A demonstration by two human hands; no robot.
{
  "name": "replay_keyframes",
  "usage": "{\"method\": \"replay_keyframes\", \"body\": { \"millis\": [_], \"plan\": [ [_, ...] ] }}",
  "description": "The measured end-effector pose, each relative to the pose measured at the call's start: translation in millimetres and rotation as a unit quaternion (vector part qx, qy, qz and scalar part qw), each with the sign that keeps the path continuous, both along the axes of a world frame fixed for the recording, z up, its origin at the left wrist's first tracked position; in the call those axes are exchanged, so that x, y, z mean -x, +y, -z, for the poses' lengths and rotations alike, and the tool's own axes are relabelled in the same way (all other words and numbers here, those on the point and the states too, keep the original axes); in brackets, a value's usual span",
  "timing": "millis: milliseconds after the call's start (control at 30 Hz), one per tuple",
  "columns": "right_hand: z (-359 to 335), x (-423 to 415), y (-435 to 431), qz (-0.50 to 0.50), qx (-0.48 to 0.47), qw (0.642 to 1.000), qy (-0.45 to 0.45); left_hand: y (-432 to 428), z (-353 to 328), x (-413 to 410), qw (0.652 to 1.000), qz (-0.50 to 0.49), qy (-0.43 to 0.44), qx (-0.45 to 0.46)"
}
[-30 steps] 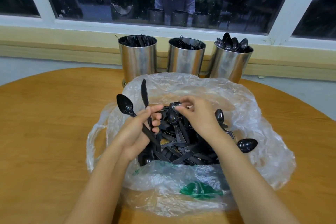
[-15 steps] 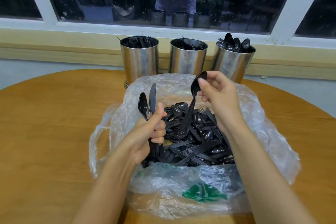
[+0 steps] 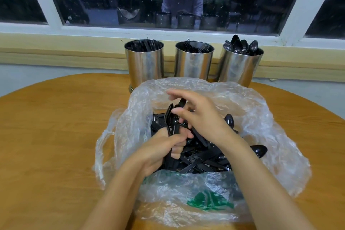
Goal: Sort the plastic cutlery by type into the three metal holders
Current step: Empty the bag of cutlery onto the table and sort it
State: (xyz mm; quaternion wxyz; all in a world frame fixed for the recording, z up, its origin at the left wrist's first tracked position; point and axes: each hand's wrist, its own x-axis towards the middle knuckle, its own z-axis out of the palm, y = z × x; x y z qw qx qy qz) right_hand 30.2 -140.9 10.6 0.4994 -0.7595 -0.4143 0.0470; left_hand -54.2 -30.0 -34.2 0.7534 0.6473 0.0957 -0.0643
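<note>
A clear plastic bag (image 3: 248,110) lies open on the table, holding a pile of black plastic cutlery (image 3: 205,160). My left hand (image 3: 160,151) grips an upright bundle of black spoons and a knife (image 3: 170,119) over the bag. My right hand (image 3: 203,119) is at the top of that bundle with its fingers spread; a dark tip shows between them, and whether it holds a piece is unclear. Behind the bag stand three metal holders: the left holder (image 3: 143,63) with knives, the middle holder (image 3: 194,61) with forks, the right holder (image 3: 241,67) with spoons.
The round wooden table (image 3: 56,136) extends to both sides of the bag. A window sill and dark window run behind the holders, with a person's reflection in the glass. A loose spoon (image 3: 259,150) rests on the bag's right side.
My right hand came down and left from its raised position with a spoon to the bundle in my left hand. The bundle now looks thicker.
</note>
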Motion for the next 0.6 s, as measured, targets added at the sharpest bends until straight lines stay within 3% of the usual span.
{"method": "replay_keyframes", "body": {
  "millis": [167,367,500,600],
  "plan": [
    [-1,7,4,0.015,0.018,0.998,-0.056,-3,-1,4,1.000,0.014,0.009,-0.001],
    [-1,18,12,-0.030,-0.021,0.995,-0.089,-3,1,2,0.995,-0.008,-0.002,0.098],
    [-4,7,4,0.123,-0.143,0.982,-0.027,1,0,1,0.985,0.024,-0.036,0.170],
    [-1,-5,-1,0.142,-0.056,0.984,0.093,3,1,2,0.986,0.047,-0.030,0.155]
  ]
}}
